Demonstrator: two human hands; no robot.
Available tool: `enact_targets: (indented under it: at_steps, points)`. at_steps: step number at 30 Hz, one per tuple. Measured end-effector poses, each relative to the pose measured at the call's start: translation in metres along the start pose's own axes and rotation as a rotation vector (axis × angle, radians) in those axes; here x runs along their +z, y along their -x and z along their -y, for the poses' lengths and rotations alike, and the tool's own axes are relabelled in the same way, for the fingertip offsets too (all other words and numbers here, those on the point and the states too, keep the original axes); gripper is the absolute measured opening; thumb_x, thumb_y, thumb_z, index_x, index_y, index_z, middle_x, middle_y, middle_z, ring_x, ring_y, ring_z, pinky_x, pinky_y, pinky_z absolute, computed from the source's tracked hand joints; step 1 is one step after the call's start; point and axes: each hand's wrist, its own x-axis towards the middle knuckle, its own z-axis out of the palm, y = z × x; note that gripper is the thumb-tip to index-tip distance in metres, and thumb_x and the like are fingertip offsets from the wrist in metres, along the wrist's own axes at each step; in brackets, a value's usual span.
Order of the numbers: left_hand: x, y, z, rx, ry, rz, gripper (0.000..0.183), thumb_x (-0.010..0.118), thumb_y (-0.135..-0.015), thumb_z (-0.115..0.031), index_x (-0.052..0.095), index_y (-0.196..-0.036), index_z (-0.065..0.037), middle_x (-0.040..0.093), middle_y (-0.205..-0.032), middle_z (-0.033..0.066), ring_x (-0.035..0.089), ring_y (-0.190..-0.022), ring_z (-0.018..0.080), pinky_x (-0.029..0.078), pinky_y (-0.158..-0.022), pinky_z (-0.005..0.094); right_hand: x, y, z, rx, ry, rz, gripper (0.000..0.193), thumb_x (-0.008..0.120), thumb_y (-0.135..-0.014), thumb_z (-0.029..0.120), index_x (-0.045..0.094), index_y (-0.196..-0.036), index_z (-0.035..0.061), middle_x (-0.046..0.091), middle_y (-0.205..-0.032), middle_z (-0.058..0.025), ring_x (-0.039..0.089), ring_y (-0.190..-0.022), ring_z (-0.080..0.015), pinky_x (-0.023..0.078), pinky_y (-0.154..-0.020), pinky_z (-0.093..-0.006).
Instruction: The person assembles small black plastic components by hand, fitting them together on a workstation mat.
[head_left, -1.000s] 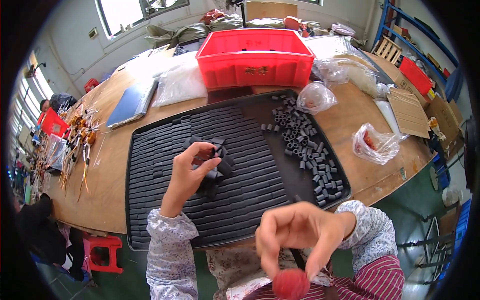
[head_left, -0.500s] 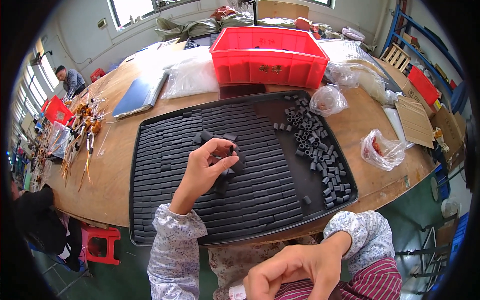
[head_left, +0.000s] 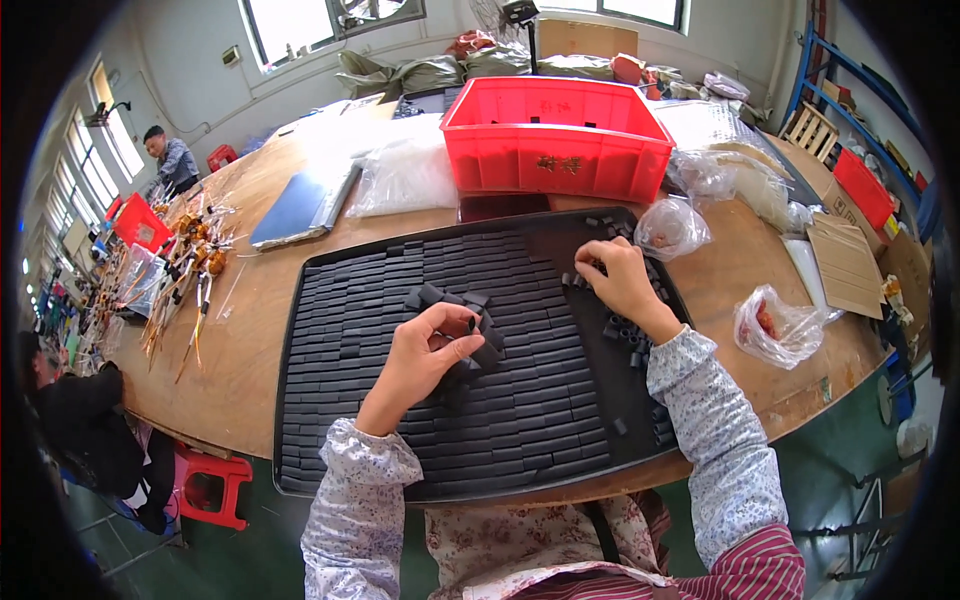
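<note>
A black tray (head_left: 600, 362) on the table carries long rows of black tube pieces (head_left: 350, 340) laid side by side. Over these rows, my left hand (head_left: 415, 360) pinches a small black tube (head_left: 472, 326) between thumb and fingers. Several loose, larger black tubes (head_left: 432, 294) lie on the rows around that hand. My right hand (head_left: 625, 285) is at the tray's far right part, among short black tubes (head_left: 622, 330) lying in a loose heap. Its fingers are closed together at the heap's left edge; what sits between the fingertips is hidden.
Behind the tray stands a red plastic bin (head_left: 560, 160). Clear plastic bags (head_left: 775, 328) lie to the right, near cardboard (head_left: 845, 262). At left are a blue flat folder-like stack (head_left: 300, 208) and wired parts (head_left: 205, 250). A person (head_left: 175, 160) sits at the far left; a red stool (head_left: 228, 490) stands below.
My right hand has gone from near my lap up to the short tubes at the tray's far right. My left hand keeps its pinch over the rows. The view has shifted slightly.
</note>
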Motion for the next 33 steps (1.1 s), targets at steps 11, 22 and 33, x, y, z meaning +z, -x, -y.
enact_targets:
  at_steps: [11, 22, 33]
  points:
    - [0.006, 0.004, -0.007, -0.003, 0.039, 0.021, 0.029, 0.075, -0.089, -0.007, 0.067, -0.115, 0.001, 0.071, -0.102, 0.0063, 0.067, -0.093, 0.0112, 0.055, -0.085, 0.0249, 0.012, 0.006, 0.009, -0.150, 0.033, -0.041, 0.015, 0.077, -0.078, 0.014, 0.068, -0.090, 0.0114, 0.067, -0.098, -0.0033, 0.058, -0.103, -0.0254, 0.039, -0.090, -0.0408]
    - [0.014, 0.005, -0.002, -0.030, 0.108, 0.092, 0.024, 0.076, -0.089, -0.009, 0.068, -0.109, 0.004, 0.072, -0.096, 0.0064, 0.068, -0.087, 0.0091, 0.055, -0.079, 0.0232, -0.013, 0.010, 0.044, -0.235, 0.050, -0.257, 0.018, 0.079, -0.073, 0.006, 0.064, -0.083, 0.0097, 0.064, -0.077, -0.0021, 0.060, -0.088, -0.0241, 0.038, -0.084, -0.0384]
    - [0.021, 0.010, -0.016, -0.115, 0.145, 0.156, 0.027, 0.076, -0.088, -0.010, 0.068, -0.109, 0.006, 0.071, -0.090, 0.0044, 0.065, -0.083, 0.0076, 0.055, -0.075, 0.0232, -0.009, 0.035, 0.101, -0.033, -0.989, 0.301, 0.015, 0.076, -0.083, 0.004, 0.066, -0.093, 0.0045, 0.066, -0.090, -0.0010, 0.063, -0.091, -0.0126, 0.047, -0.086, -0.0289]
